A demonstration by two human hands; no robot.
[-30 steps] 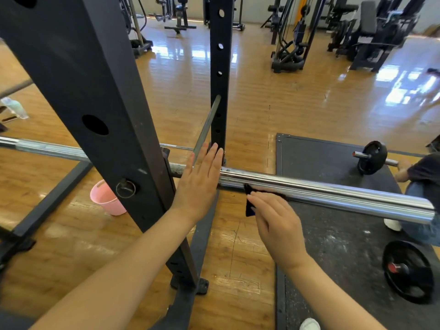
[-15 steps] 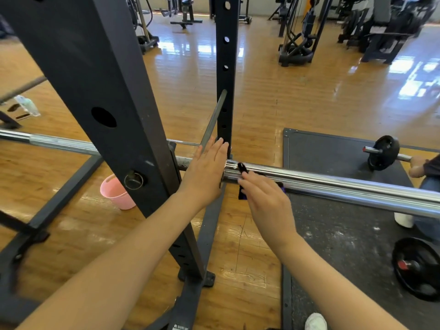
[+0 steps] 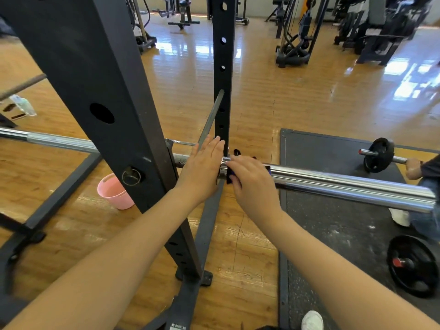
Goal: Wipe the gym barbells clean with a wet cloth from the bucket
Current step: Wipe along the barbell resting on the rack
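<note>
Room: gym; wooden floor (image 3: pixel 273 96); black rack upright (image 3: pixel 100 96) near left; pink bucket (image 3: pixel 114 192) behind it
Barbell: chrome sleeve (image 3: pixel 345 184) lies across the rack, running right
Left hand (image 3: pixel 202 170): fingers straight, flat against the bar at the collar; steadies
Right hand (image 3: pixel 252 184): grip clamped on dark cloth (image 3: pixel 230 177) around the sleeve
Change: cloth has slid left along the sleeve to the collar; inner end likely covered, return stroke rightward next

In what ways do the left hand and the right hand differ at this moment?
The left hand lies flat with straight fingers on the long chrome barbell beside the black steel rack upright; the right hand curls over the bar. The left hand holds nothing; the right hand presses a dark blue cloth against the sleeve. Both touch the same barbell.
</note>
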